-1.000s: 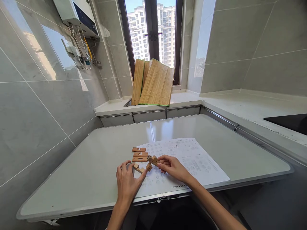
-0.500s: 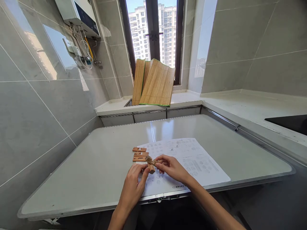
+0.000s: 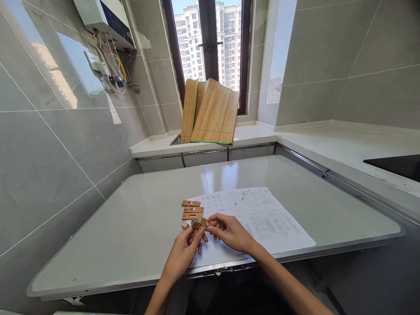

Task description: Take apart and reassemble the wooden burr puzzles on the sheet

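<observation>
Wooden puzzle blocks (image 3: 202,222), small and notched, are held above a printed paper sheet (image 3: 265,218), near the front edge of a pale table (image 3: 114,236). The person's left hand (image 3: 183,250) grips them between thumb and fingers; the right hand (image 3: 232,234) pinches their right end, its fingertips close to the left's. Whether the blocks interlock is too small to tell. Just beyond the left hand sits another block (image 3: 185,225). Behind that, flat wooden strips (image 3: 190,210) with cut-outs lie in a stack of rows at the sheet's left edge. Farther back, a bamboo mat (image 3: 215,114) stands before a window (image 3: 210,65).
</observation>
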The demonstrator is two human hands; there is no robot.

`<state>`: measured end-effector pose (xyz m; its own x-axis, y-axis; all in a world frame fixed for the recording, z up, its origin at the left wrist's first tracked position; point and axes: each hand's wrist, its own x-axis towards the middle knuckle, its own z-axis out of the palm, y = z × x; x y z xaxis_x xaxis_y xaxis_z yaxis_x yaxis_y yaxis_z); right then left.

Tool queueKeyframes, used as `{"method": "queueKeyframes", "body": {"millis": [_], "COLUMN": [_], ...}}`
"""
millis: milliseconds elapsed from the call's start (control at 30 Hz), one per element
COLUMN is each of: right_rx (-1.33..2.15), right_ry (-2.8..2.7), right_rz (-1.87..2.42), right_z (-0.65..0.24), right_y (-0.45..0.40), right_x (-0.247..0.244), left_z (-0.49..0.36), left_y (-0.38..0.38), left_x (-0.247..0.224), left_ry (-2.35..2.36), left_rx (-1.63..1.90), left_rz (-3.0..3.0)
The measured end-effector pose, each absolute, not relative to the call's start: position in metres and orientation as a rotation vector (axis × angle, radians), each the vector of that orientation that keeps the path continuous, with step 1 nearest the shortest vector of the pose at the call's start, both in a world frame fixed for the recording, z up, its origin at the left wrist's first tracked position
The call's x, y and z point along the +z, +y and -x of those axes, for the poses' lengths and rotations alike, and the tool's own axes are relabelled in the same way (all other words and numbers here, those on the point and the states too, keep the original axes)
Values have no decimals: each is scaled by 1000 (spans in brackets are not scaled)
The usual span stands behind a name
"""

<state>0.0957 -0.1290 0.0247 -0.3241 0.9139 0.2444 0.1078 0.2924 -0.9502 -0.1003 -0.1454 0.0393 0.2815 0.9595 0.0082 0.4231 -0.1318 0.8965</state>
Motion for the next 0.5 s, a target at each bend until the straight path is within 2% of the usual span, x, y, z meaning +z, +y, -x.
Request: {"method": "queueKeyframes", "body": {"millis": [333,500], "right_rx": [1654,1716], "right_ry": [-1598,-1645], "right_rz": [784,763], "right_z": [-101,-100], "right_y": [-136,-141], "right_x": [29,37], "left_z": [122,131], "left_y": [-168,-164], "left_x": [64,59], "left_ry": [1245,1435], "left_rx": [540,657], "left_rz": [-1956,-1961]}}
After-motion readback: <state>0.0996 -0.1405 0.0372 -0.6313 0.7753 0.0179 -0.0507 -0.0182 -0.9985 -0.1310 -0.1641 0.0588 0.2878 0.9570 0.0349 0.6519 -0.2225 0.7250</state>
